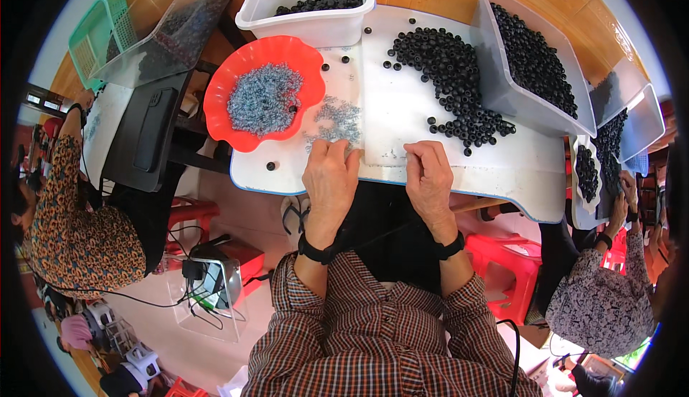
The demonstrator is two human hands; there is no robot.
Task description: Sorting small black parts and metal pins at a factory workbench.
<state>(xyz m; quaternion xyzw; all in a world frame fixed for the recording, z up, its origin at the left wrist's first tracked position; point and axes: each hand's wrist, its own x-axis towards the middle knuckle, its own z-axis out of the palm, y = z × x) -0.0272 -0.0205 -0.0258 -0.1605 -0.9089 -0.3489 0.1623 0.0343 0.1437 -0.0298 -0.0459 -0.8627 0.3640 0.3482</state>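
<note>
Just beyond the left hand (pixel 329 174) fingertips lie small grey pieces (pixel 337 120).

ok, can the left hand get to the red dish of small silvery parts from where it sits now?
Probably yes. The left hand rests on the white board's near edge, and the red dish lies just ahead to its left. Only a loose scatter of silvery parts and a few stray black beads lie between; nothing tall blocks the way.
</note>
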